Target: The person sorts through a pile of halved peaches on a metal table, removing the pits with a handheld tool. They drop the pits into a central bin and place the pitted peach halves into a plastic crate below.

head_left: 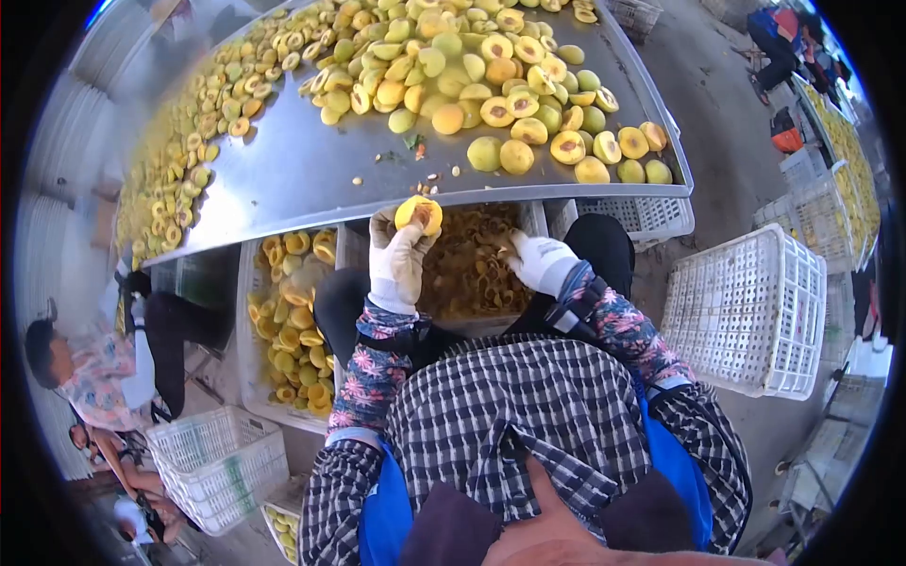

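My left hand (398, 257), in a white glove with a stained palm, holds up a yellow peach half (419, 216) at the table's near edge. The cut face shows a brownish hollow. Over a crate of brown scraps (462, 274) between my knees is my gloved right hand (540, 261). Its fingers are closed and point left; what they hold, if anything, I cannot make out. Beyond both hands, whole and halved peaches (444, 71) are heaped on the metal table (311, 170). To the left of my left hand, a crate (332, 415) contains many peach halves.
White crates (746, 311) are stacked at my right, and another crate stack (217, 462) stands at lower left. A person (104, 363) sits at the left side of the table. Other people (788, 42) are at the far right. Small pits (429, 179) lie near the table's raised rim.
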Demonstrator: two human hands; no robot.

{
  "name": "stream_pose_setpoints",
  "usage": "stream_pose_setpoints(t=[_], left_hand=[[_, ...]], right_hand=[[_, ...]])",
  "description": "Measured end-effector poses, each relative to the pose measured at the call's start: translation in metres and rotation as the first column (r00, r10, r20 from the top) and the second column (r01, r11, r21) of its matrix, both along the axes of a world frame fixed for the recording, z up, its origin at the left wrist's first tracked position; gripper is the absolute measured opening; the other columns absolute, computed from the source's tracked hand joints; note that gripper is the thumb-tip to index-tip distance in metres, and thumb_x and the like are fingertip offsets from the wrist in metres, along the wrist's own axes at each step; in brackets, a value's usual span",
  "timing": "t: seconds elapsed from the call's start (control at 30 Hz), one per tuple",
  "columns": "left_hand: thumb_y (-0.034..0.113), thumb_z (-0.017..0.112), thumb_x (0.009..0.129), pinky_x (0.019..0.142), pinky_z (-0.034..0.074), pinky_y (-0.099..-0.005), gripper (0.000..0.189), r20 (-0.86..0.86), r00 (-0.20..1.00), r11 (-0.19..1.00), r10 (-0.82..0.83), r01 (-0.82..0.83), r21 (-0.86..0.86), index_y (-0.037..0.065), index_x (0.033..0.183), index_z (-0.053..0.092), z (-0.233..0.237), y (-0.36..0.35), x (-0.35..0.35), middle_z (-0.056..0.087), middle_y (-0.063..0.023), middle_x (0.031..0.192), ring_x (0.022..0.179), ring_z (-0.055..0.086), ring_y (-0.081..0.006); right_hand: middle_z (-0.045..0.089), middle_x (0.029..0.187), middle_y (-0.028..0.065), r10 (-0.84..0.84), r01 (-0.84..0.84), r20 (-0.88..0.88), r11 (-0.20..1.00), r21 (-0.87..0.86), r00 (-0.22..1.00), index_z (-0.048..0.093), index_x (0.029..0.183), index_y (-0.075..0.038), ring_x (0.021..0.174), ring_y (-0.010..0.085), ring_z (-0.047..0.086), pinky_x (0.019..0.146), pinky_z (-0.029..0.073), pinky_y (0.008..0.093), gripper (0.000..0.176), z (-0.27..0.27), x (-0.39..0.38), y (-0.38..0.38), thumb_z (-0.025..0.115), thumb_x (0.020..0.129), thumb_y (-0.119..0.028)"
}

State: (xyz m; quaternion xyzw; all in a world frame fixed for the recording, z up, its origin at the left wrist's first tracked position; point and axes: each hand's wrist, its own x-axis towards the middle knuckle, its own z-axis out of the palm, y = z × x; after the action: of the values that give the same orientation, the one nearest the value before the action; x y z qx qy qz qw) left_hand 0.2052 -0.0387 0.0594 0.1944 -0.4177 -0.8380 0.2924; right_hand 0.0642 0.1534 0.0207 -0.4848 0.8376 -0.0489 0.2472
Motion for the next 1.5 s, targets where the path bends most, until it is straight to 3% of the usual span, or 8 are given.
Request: stream_pose_setpoints(t=[0.1,0.2,0.8,1.07,1.27,1.37,1.43,1.5], left_hand=[[0.0,0.054,0.088,0.089,0.055,-0.0391,0.032,0.003,0.999,0.998,-0.045,0.044,0.037,0.006,0.119,0.046,-0.009,-0.003,0.005,0.057,-0.0101,0.119,0.107,0.06,-0.0233],[0.001,0.054,0.089,0.093,0.051,-0.0366,0.034,0.007,0.995,0.995,-0.096,0.095,0.013,0.004,0.122,0.046,-0.007,0.009,-0.001,0.056,-0.0103,0.119,0.11,0.057,-0.0223],[0.022,0.049,0.096,0.097,0.043,-0.0359,0.029,-0.223,0.965,0.983,-0.136,0.16,0.095,0.003,0.118,0.049,-0.003,0.035,-0.015,0.058,-0.0115,0.112,0.105,0.056,-0.0219],[0.045,0.051,0.096,0.095,0.046,-0.0412,0.052,-0.137,0.953,0.863,-0.272,0.304,0.404,0.003,0.127,0.045,-0.001,0.021,-0.02,0.059,-0.0112,0.107,0.102,0.059,-0.0277],[0.045,0.056,0.094,0.094,0.047,-0.0401,0.054,0.1,0.947,0.938,-0.306,0.282,0.202,0.002,0.127,0.047,-0.011,0.019,-0.018,0.06,-0.0142,0.11,0.102,0.059,-0.025],[0.039,0.056,0.095,0.09,0.048,-0.0348,0.047,0.172,0.93,0.946,-0.326,0.32,0.059,0.002,0.124,0.052,-0.015,0.012,-0.016,0.061,-0.0124,0.105,0.099,0.06,-0.0229],[0.035,0.056,0.096,0.087,0.049,-0.0316,0.042,0.185,0.923,0.94,-0.339,0.342,0.016,0.002,0.121,0.055,-0.004,0.016,-0.015,0.062,-0.0106,0.099,0.095,0.061,-0.0219],[0.031,0.059,0.095,0.081,0.05,-0.0296,0.038,0.248,0.932,0.962,-0.266,0.239,0.135,0.002,0.119,0.057,0.016,0.027,-0.017,0.062,-0.0096,0.098,0.09,0.062,-0.0191]], right_hand=[[0.066,0.097,0.0226,-0.102,0.276,0.312,0.763,-0.585,0.944,0.049,0.114,-0.002,0.088,0.039,0.064,0.074,0.05,0.046,0.03,0.036,0.021,-0.006,0.055,0.092,-0.022],[0.065,0.09,0.0228,-0.011,0.306,0.406,0.676,-0.671,0.914,0.047,0.115,-0.001,0.085,0.04,0.064,0.07,0.05,0.0441,0.03,0.065,0.033,-0.013,0.055,0.093,-0.019],[0.061,0.082,0.0269,0.02,0.369,0.514,0.673,-0.642,0.858,0.046,0.106,-0.002,0.078,0.0449,0.06,0.064,0.045,0.0482,0.023,0.047,0.044,-0.024,0.052,0.095,-0.022],[0.062,0.086,0.0273,0.01,0.232,0.426,0.827,-0.513,0.905,0.046,0.109,0.0,0.08,0.0444,0.061,0.066,0.047,0.0485,0.029,0.059,0.036,-0.019,0.052,0.095,-0.025],[0.064,0.089,0.0256,0.068,0.083,0.274,0.86,-0.504,0.959,0.045,0.121,0.001,0.082,0.0425,0.063,0.067,0.049,0.0479,0.04,0.053,0.035,-0.017,0.051,0.096,-0.029],[0.065,0.093,0.0249,0.084,0.145,0.453,0.882,-0.449,0.888,0.044,0.124,0.0,0.084,0.0424,0.063,0.07,0.049,0.0468,0.042,0.046,0.034,-0.019,0.05,0.096,-0.03],[0.065,0.095,0.0255,-0.029,0.352,0.859,0.919,-0.179,0.512,0.045,0.125,-0.002,0.086,0.0435,0.062,0.073,0.049,0.0467,0.041,0.048,0.038,-0.02,0.049,0.097,-0.031],[0.064,0.095,0.0262,0.053,0.322,0.718,0.869,-0.377,0.694,0.045,0.124,-0.003,0.086,0.0437,0.062,0.074,0.049,0.0473,0.04,0.031,0.043,-0.02,0.048,0.097,-0.032]])
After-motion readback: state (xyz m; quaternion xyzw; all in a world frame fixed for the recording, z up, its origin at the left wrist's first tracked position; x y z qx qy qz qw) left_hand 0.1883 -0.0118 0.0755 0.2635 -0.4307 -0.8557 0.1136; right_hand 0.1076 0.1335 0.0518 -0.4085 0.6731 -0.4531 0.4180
